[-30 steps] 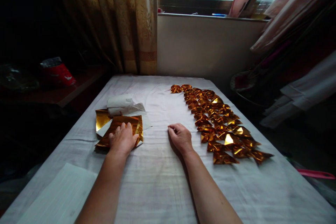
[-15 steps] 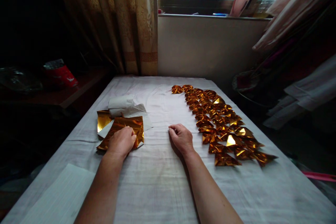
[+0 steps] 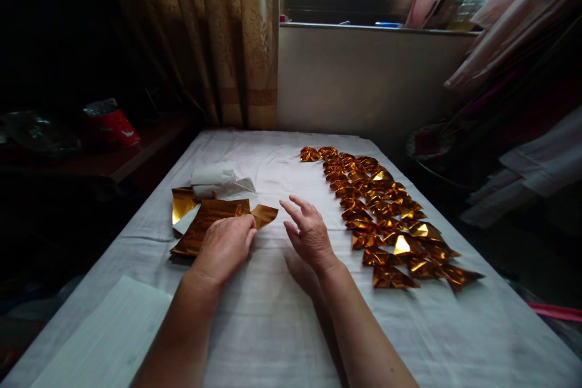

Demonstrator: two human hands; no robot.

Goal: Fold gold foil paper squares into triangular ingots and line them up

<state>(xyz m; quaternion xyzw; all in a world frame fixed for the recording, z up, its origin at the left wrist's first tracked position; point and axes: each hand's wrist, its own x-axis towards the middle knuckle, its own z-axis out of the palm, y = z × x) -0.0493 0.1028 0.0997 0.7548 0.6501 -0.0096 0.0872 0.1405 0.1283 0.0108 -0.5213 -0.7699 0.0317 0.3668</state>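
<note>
My left hand [image 3: 230, 244] is closed on a sheet of gold foil paper [image 3: 265, 215], whose shiny corner sticks out to the right past my fingers. Beneath and beside that hand lies a stack of gold foil sheets [image 3: 193, 236]. My right hand [image 3: 309, 231] hovers over the cloth to the right, fingers spread and nothing in them, a short gap from the foil corner. Several folded gold foil pieces [image 3: 384, 206] sit in rows on the right of the table.
A white paper roll [image 3: 213, 174] lies behind the stack. A pale sheet [image 3: 109, 333] rests at the front left of the white-clothed table [image 3: 268, 339]. Beyond are a curtain [image 3: 222, 42], a window sill with a pink cup [image 3: 425, 5], and hanging clothes [image 3: 531, 12] at right.
My left hand has shifted right, drawing a foil sheet off the stack. My right hand has lifted slightly and opened its fingers. The view has swung a little.
</note>
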